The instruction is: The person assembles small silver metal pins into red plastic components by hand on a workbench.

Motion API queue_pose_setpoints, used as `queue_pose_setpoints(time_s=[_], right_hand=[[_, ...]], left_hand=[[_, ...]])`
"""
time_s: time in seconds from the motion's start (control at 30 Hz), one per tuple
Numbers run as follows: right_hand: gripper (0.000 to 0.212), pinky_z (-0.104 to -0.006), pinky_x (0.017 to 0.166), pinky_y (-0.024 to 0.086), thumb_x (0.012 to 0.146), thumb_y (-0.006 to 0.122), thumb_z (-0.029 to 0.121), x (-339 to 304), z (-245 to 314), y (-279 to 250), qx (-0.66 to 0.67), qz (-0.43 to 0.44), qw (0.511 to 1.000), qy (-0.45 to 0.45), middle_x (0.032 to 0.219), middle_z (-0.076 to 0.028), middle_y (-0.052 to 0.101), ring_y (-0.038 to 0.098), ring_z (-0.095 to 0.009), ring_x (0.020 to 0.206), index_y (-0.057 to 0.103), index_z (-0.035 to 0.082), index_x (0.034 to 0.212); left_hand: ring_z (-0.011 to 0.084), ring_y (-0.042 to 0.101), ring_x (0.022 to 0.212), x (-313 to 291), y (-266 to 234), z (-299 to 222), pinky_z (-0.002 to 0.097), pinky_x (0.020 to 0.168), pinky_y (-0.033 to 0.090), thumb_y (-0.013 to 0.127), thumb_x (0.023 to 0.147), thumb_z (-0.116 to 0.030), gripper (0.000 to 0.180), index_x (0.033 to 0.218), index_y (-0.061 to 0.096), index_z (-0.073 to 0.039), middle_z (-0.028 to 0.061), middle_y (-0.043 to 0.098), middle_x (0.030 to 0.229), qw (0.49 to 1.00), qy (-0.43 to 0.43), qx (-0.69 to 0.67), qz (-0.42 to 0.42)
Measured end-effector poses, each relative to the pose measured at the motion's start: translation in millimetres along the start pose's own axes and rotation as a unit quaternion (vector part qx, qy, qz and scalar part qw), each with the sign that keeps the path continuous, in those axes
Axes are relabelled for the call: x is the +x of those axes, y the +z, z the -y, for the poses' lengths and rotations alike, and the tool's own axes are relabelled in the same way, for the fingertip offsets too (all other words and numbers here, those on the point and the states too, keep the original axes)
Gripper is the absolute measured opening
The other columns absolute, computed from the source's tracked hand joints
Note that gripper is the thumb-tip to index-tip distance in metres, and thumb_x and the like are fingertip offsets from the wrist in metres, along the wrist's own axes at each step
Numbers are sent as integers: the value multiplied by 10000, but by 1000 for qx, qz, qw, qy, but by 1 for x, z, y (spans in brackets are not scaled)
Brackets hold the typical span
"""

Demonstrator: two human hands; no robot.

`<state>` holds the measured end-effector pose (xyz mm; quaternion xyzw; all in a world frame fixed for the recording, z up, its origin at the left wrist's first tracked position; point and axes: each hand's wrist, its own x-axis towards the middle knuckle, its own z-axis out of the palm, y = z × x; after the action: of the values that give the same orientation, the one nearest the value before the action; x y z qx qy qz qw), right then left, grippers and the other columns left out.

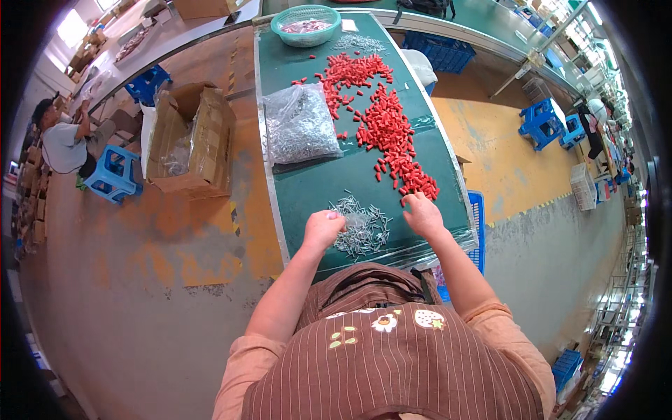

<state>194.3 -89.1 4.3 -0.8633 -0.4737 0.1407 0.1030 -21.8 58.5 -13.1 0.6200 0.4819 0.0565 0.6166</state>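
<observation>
Screws [362,225]: small grey pile on the green table [308,185], near edge, right in front of the person and between both hands. Left to right: a person sits on a blue stool [112,175] far left by the wall. Open cardboard box [192,140] on the floor just beside the table. Left hand [323,227] curled into a loose fist, touching the pile's left edge; can't tell if it holds any screws. Clear bag of metal parts [301,124] further up the table. Green basket [306,24] at the far end. Red plastic caps [385,119] spread in a long strip down the table's right side. Right hand [422,213] palm down, fingers bent, at the near end of that strip, touching the last caps; grip hidden, can't tell. Blue crate [477,231] under the table's right edge.
</observation>
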Motion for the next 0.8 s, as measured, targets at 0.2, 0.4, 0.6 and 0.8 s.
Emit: queue_pose_setpoints(time_s=[0.2,0.4,0.6,0.8], right_hand=[[349,-425,784,481,725,620,93,-4,-40,46,15,-66,998,-16,1002,-162,528,572,-340,920,533,98,1062],[403,-432,771,481,724,640,122,9,-22,37,44,-74,996,14,1008,-168,526,578,-346,906,519,81,1106],[447,-445,756,489,746,644,142,24,-13,46,41,-80,994,63,1041,-181,503,587,-362,904,471,100,1156],[148,-464,699,491,794,566,139,43,-20,53,-13,-64,996,58,909,-179,547,594,-367,813,556,90,933]], left_hand=[[36,327,416,-6,-7,-10,232,373,226,592,751,-166,125,699,546,-62,-47,420,527,985,-100,-119,74],[220,528,526,-7,1,13,340,490,404,582,752,-204,163,716,614,-48,101,561,600,991,43,127,-27],[367,612,725,-25,15,-4,435,664,481,571,763,-219,192,804,649,-49,200,626,751,967,154,198,-52],[324,625,706,-25,15,-1,384,650,485,606,760,-234,202,819,661,-49,171,636,740,970,134,197,-46]])
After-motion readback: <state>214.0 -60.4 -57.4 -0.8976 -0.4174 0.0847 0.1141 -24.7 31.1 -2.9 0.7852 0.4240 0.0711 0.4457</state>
